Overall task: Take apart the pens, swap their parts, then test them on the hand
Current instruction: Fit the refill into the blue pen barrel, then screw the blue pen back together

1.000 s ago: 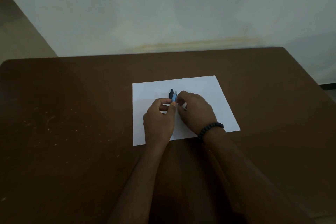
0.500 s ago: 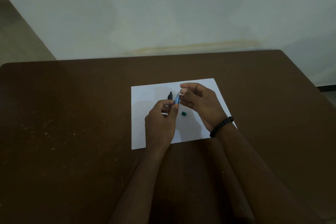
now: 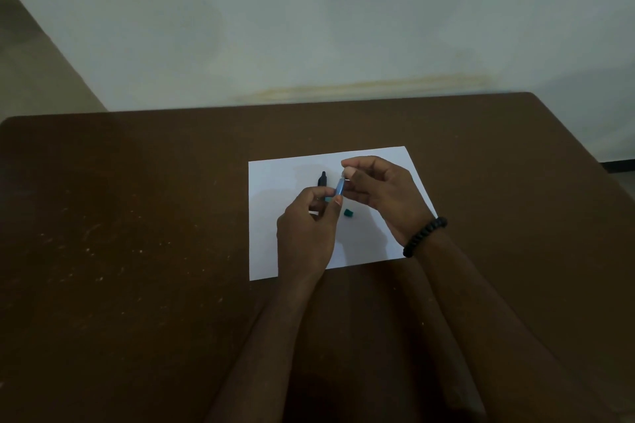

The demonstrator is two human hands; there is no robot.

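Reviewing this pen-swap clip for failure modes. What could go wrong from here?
1. The small teal part lies loose on the white paper right below the right hand; a brush could send it rolling off.
2. Both hands pinch the blue pen, the left hand low; a slipped grip may drop it.
3. Dim light hides small parts on the dark table.

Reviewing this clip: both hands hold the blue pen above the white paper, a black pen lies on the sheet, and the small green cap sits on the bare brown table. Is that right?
Not quite. The green cap lies on the white paper, not on the bare brown table, as the head view shows. Otherwise right: left hand and right hand hold the blue pen, black pen on the sheet.
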